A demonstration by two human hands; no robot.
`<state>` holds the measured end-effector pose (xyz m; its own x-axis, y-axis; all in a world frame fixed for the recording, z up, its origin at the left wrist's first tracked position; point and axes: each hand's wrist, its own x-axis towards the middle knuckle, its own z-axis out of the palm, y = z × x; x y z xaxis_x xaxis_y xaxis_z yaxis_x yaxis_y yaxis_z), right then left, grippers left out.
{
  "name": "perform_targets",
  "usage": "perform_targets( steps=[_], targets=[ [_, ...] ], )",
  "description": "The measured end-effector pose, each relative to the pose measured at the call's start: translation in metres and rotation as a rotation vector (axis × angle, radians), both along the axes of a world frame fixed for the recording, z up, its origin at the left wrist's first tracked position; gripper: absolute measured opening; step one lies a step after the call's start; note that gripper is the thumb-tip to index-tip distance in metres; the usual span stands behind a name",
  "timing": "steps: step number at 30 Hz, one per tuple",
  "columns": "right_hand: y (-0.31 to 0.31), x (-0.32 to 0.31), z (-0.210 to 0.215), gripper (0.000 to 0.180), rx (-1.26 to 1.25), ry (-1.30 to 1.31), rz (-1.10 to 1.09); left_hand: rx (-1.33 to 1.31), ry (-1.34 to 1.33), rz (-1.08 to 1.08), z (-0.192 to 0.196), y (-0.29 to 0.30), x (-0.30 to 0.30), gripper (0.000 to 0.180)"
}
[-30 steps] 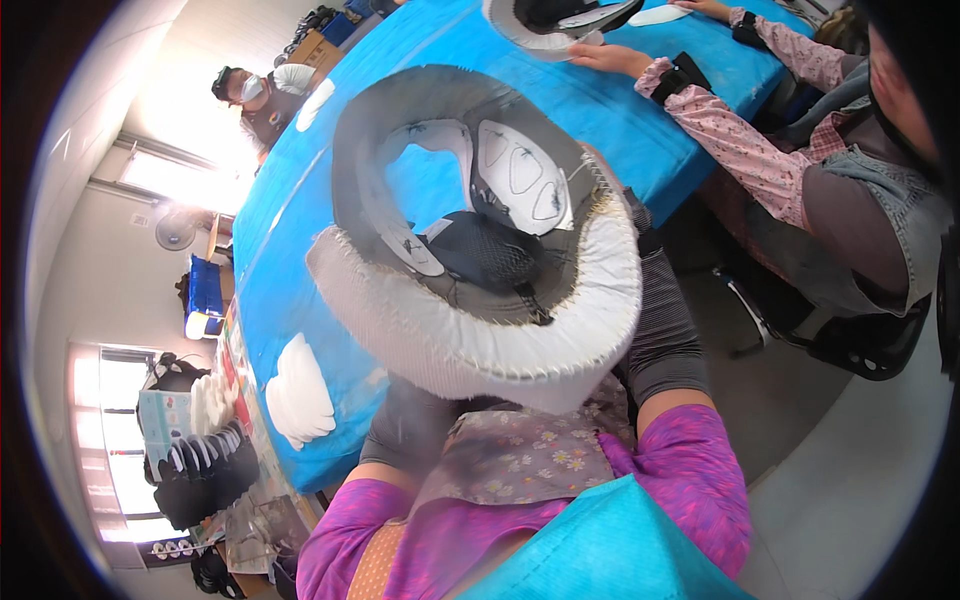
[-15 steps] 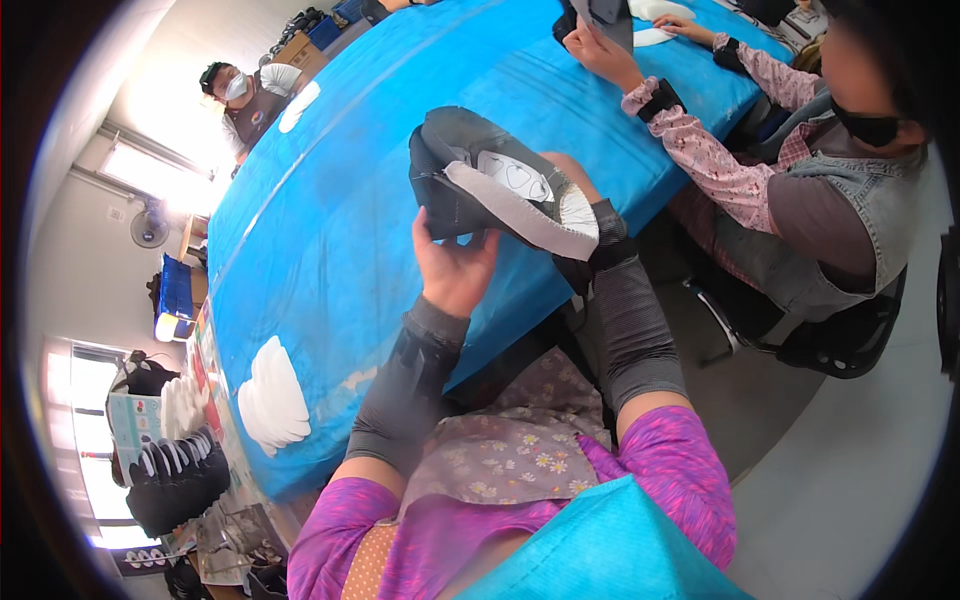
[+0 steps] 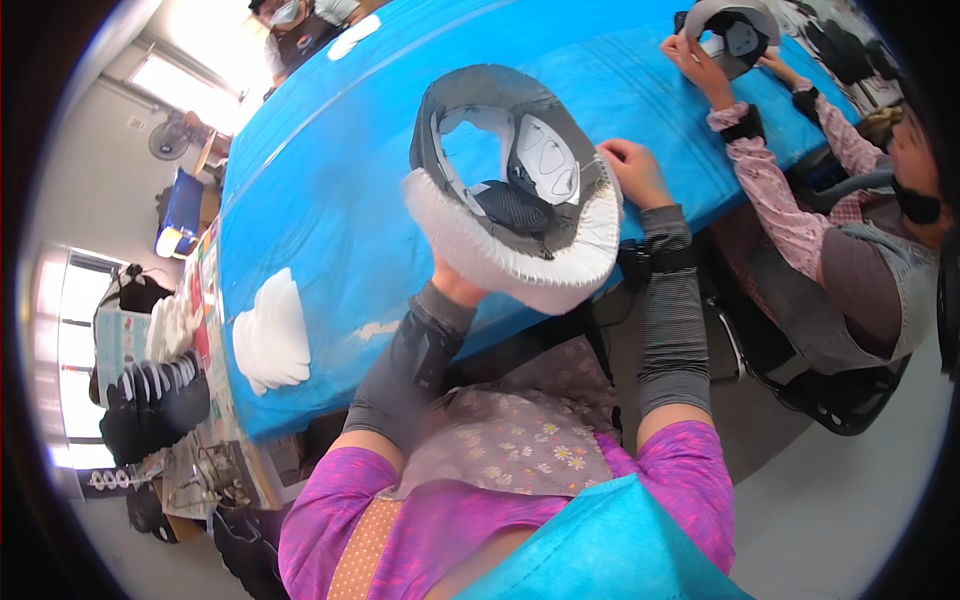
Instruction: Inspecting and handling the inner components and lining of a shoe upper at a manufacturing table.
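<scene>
Your left hand point(image 3: 455, 285) gripped the shoe upper point(image 3: 510, 195) from below; right hand point(image 3: 632, 172) clasped its 3 o'clock edge. Since half a second ago you'd tipped its opening toward you, above the blue table point(image 3: 330, 180).

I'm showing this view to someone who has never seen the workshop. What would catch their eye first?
First, the grey and white shoe upper, held up at centre with its hollow inside facing the camera; the left hand grips it from below, the right hand from behind. Under it spreads the bright blue table, with a stack of white pieces near its left edge. At upper right, another person's hands hold a similar upper.
</scene>
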<state>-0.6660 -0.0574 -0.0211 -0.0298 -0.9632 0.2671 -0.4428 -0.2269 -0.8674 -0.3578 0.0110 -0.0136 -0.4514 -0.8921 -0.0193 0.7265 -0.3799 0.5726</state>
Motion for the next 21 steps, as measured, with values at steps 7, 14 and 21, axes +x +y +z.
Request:
perform_targets(
  steps=[7, 14, 21],
  targets=[
    [-0.009, -0.006, -0.014, 0.025, 0.025, -0.049, 0.025, 0.058, -0.056, -0.036, -0.003, 0.026, 0.058, 0.063],
    [0.004, -0.002, -0.004, 0.017, -0.086, -0.072, -0.108, 0.152, -0.047, -0.083, 0.005, 0.033, 0.090, 0.063],
    [0.054, 0.065, 0.087, 0.022, -0.807, 0.430, -0.085, 0.253, 0.061, -0.062, -0.002, 0.029, 0.083, 0.064]
  ],
)
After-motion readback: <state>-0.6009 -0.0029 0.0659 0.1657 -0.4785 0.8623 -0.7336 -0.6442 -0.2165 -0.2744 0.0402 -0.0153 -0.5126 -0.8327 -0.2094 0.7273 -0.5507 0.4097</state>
